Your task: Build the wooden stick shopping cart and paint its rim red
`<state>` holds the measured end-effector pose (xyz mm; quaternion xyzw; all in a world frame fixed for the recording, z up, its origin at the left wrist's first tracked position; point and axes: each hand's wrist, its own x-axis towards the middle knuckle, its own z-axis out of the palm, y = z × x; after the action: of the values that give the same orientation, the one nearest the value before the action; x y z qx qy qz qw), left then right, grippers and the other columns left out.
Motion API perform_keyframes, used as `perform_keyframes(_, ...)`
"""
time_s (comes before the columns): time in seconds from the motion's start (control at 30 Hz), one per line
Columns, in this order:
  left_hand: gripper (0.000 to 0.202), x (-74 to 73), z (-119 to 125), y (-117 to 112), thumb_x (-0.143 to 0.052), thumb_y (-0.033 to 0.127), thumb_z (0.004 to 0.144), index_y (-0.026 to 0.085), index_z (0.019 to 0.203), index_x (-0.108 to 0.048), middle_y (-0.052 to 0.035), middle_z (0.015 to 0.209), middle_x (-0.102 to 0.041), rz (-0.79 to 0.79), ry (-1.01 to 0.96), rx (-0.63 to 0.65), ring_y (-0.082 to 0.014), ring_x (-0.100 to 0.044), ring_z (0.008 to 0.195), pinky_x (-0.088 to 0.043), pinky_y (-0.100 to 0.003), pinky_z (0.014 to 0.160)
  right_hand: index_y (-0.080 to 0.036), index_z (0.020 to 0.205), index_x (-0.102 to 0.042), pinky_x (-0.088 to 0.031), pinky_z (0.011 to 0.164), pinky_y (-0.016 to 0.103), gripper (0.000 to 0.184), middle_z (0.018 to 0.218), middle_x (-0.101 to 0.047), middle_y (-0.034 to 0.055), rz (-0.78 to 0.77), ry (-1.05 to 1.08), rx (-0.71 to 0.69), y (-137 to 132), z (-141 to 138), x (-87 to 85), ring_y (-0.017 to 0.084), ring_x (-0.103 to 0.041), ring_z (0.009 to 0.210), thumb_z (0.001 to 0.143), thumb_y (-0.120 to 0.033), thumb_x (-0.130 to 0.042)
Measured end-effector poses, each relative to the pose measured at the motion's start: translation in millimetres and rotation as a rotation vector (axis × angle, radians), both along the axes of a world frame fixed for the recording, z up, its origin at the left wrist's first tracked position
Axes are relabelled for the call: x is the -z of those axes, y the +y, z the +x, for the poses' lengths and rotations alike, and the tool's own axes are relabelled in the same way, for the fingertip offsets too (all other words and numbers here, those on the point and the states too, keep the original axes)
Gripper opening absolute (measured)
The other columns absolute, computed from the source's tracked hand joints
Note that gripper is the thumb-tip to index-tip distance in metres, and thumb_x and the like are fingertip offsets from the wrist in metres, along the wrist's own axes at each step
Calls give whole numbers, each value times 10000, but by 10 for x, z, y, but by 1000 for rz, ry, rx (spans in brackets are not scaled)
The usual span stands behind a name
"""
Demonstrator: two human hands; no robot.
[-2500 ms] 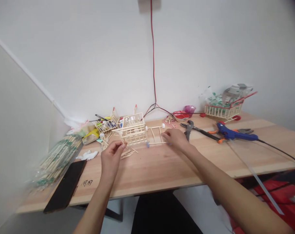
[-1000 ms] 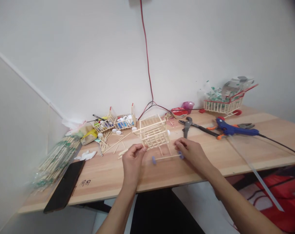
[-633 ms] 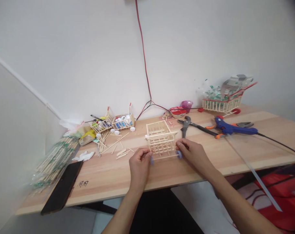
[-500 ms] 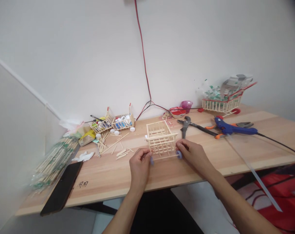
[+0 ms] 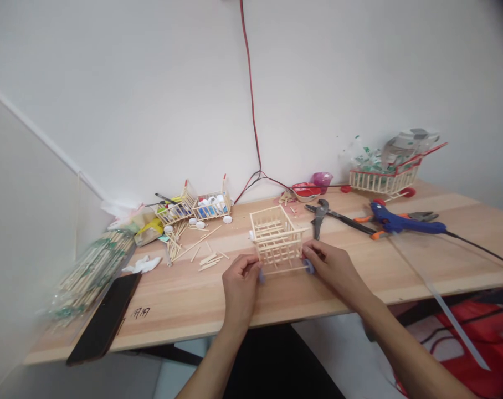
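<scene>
A small shopping cart [image 5: 276, 238] built from thin wooden sticks stands on the table between my hands. Its near axle stick carries a bluish wheel [image 5: 308, 266] at the right end and another wheel [image 5: 262, 275] at the left. My left hand [image 5: 241, 282] is closed, thumb and fingers pinching the cart's lower left corner beside the wheel. On the opposite side, my right hand [image 5: 332, 266] pinches the lower right corner just above its wheel. The fingertips partly hide the contact spots.
Adjustable pliers [image 5: 319, 216] and a blue glue gun [image 5: 409, 223] lie to the right. A larger stick cart [image 5: 384, 182] with red wheels stands behind them. Loose sticks [image 5: 210, 261], two small filled carts [image 5: 212, 206], bagged sticks [image 5: 93, 271] and a black phone [image 5: 106, 318] are left.
The whole view has shifted slightly, so most things appear a little further right. Both hands keep their places at the cart's lower corners.
</scene>
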<state>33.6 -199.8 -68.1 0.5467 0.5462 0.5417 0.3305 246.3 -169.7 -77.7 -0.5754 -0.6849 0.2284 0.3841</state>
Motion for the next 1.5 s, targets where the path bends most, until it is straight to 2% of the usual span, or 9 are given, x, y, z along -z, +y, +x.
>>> perform_keyframes(0.3, 138, 7, -22, -27, -609, 292, 817, 178, 832, -686, -21, 810, -674, -38, 14, 4, -156, -614, 760, -473, -255, 721, -227, 826, -647, -444, 715, 253, 264, 806, -718, 8, -14, 55, 0, -14, 17, 32, 174, -648, 766, 908, -377, -445)
perform_keyframes(0.5, 105, -1, -30, -41, -620, 265, 814, 187, 825, -690, -53, 989, -644, 88, 54, -3, -170, -603, 930, -482, -251, 779, -231, 936, -658, -469, 717, 280, 273, 891, -721, 26, -16, 63, 12, -66, 21, 22, 181, -639, 758, 902, -422, -466)
perform_keyframes(0.67, 199, -4, -15, -60, -642, 307, 799, 188, 958, -654, -43, 947, -650, -1, -16, -16, -146, -606, 785, -493, -257, 717, -232, 1142, -626, -482, 875, 345, 361, 1152, -691, 78, 19, 28, 18, -93, 8, 0, 237, -649, 990, 882, -442, -492)
perform_keyframes(0.83, 274, 27, -115, -92, -702, 235, 701, 186, 956, -615, -58, 997, -651, -38, -13, -12, -163, -620, 854, -500, -295, 796, -233, 1192, -583, -447, 978, 392, 375, 1235, -651, 83, -8, -7, -38, -99, 16, -30, 252, -610, 1115, 877, -404, -473)
perform_keyframes(0.93, 335, 27, -229, -100, -696, 136, 646, 190, 961, -600, -55, 996, -658, -79, 61, 35, -180, -624, 910, -498, -313, 831, -223, 1185, -572, -461, 955, 377, 374, 1216, -654, 93, -23, -33, -76, -135, 40, -19, 244, -629, 1077, 875, -407, -472)
perform_keyframes(1.07, 401, 0, -318, -85, -658, 69, 628, 198, 1004, -598, -37, 975, -669, -125, 130, 129, -159, -629, 829, -503, -306, 789, -215, 1166, -568, -469, 930, 381, 432, 1186, -667, 101, -38, -82, -86, -198, 7, -24, 265, -628, 1073, 807, -454, -570)
perform_keyframes(1.2, 401, -25, -291, -71, -637, 59, 644, 200, 1018, -602, -14, 901, -674, -145, 87, 209, -142, -632, 767, -508, -289, 767, -235, 1068, -592, -477, 871, 341, 306, 1102, -695, 58, -46, -86, -74, -196, -71, -45, 234, -648, 994, 828, -421, -556)
perform_keyframes(1.37, 384, -2, -242, -70, -624, 35, 642, 201, 988, -623, -7, 882, -675, -134, 97, 198, -140, -624, 766, -501, -277, 755, -230, 1020, -604, -477, 790, 300, 229, 1031, -709, 42, -25, -77, -35, -155, -88, -22, 211, -665, 902, 848, -358, -521)
perform_keyframes(1.5, 429, 33, -228, -81, -616, 29, 657, 204, 1048, -630, -9, 906, -665, -124, 103, 196, -135, -613, 765, -499, -282, 766, -229, 1024, -603, -478, 746, 301, 245, 960, -711, 32, -33, -65, -28, -148, -88, 10, 214, -664, 854, 857, -386, -516)
